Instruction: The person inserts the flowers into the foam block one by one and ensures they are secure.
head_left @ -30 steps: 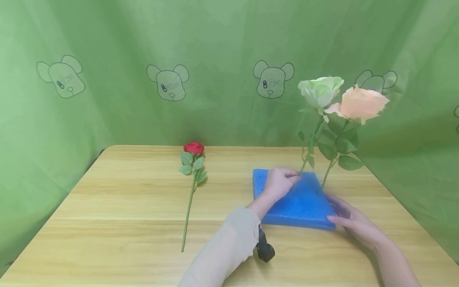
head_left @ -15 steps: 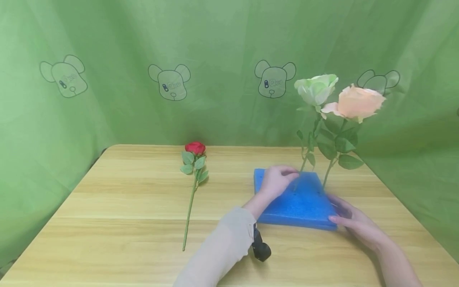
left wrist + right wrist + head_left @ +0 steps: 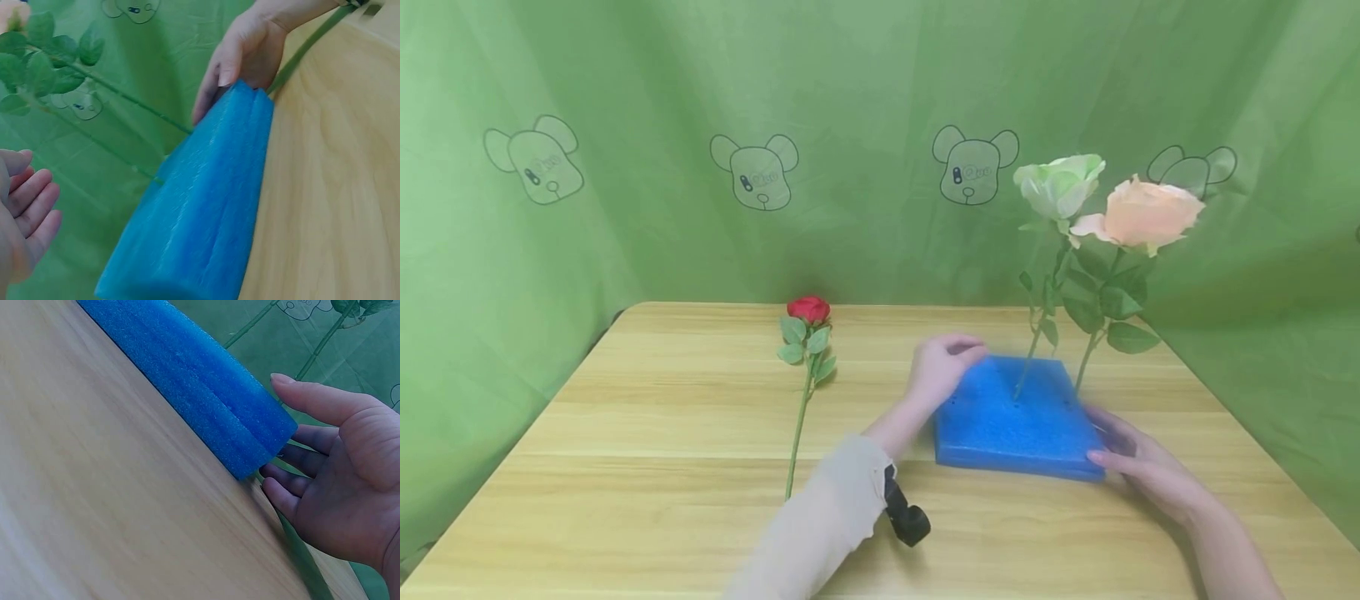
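Note:
A blue foam block (image 3: 1015, 433) lies on the table's right side. Upright in it stand a pale green rose (image 3: 1060, 185) and a peach rose (image 3: 1152, 214); their stems enter its top. My left hand (image 3: 942, 367) hovers over the block's back left corner, apart from the green rose's stem. In the left wrist view its fingers (image 3: 37, 203) are loosely bent and hold nothing. My right hand (image 3: 1138, 462) holds the block at its right front corner, thumb at the front and fingers along the side. A red rose (image 3: 808, 310) lies left of the block, its stem end hidden by my left sleeve.
Small holes (image 3: 954, 401) show in the block's top. The wooden table (image 3: 662, 433) is backed by a green curtain (image 3: 850, 75) with bear-head prints. A black wrist camera (image 3: 908, 521) hangs below my left cuff.
My left hand has let go of the green rose's stem and moved left, fingers loosening. The green rose stays upright, leaning slightly further left. My right hand has stayed at the block.

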{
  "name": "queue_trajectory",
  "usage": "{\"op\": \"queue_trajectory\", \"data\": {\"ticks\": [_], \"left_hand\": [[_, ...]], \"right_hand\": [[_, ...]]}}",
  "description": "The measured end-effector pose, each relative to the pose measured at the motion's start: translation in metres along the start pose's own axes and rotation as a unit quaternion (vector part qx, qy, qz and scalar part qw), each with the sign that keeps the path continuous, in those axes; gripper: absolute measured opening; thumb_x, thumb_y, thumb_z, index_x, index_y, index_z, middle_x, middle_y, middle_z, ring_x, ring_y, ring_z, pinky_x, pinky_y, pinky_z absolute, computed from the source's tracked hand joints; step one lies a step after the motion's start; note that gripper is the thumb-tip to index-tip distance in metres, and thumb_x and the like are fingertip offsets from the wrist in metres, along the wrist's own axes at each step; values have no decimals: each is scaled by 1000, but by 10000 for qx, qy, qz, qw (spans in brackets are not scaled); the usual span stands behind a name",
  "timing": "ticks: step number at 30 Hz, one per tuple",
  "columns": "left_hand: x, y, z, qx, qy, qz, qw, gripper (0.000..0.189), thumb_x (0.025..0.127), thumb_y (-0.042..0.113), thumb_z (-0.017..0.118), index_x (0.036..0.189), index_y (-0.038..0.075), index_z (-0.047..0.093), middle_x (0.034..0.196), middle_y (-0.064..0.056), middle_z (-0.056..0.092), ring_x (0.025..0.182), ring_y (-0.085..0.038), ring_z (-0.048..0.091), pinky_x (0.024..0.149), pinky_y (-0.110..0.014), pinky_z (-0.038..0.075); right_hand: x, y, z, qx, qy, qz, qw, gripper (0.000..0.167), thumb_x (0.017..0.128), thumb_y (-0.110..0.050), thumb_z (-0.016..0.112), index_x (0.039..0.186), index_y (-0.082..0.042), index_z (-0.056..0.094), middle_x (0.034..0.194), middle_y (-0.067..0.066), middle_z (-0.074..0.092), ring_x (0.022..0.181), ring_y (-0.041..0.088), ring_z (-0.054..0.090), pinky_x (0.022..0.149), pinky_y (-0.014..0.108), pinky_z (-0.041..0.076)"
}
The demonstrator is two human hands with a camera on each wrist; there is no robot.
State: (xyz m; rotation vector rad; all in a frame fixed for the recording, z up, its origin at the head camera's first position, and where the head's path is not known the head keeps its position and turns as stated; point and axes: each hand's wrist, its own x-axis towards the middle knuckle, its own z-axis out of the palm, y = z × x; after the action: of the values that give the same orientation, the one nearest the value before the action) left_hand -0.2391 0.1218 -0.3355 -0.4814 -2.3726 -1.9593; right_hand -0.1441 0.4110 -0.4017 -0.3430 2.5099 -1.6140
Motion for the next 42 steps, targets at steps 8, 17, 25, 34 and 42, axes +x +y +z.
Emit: {"op": "queue_trajectory", "data": {"ticks": [8, 17, 25, 34, 42], "left_hand": [[-5, -5, -39, -81, 194, -223, 9995, 26, 84, 25, 69, 104, 9, 69, 101, -2, 69, 94, -14, 63, 85, -29, 50], [-17, -17, -94, 178, 425, -337, 9984, 31, 84, 28, 68, 107, 7, 68, 101, -6, 69, 96, -21, 63, 89, -38, 48], [-27, -30, -131, 71, 673, -230, 9974, 28, 82, 19, 70, 104, 2, 68, 96, -10, 70, 92, -23, 64, 86, -40, 50], [-43, -37, -158, 184, 835, -507, 9950, 30, 83, 21, 69, 107, 3, 67, 99, -10, 69, 69, -7, 57, 63, -23, 50], [-56, -50, -177, 267, 878, -666, 9936, 33, 84, 15, 68, 111, -3, 63, 109, -17, 65, 101, -29, 60, 91, -40, 48]], "right_hand": [[0, 0, 0, 34, -20, 28, 10000, 65, 94, -7, 50, 146, 0, 13, 148, 30, 6, 115, -14, 27, 85, 2, 28], [1, 1, 0, 0, -44, 61, 10000, 64, 94, -7, 50, 146, 0, 13, 149, 28, 6, 120, -8, 24, 108, 31, 21], [1, 5, -3, 8, 25, 64, 10000, 65, 93, -6, 51, 146, 0, 13, 149, 28, 6, 129, 3, 20, 96, 72, 5], [2, 5, -3, 24, 8, 69, 10000, 65, 93, -6, 51, 146, -1, 13, 149, 28, 5, 124, -4, 22, 96, 72, 5], [2, 5, -3, 37, -35, 60, 10000, 65, 94, -6, 50, 146, -1, 13, 149, 28, 6, 132, 9, 18, 97, 71, 5]]}}
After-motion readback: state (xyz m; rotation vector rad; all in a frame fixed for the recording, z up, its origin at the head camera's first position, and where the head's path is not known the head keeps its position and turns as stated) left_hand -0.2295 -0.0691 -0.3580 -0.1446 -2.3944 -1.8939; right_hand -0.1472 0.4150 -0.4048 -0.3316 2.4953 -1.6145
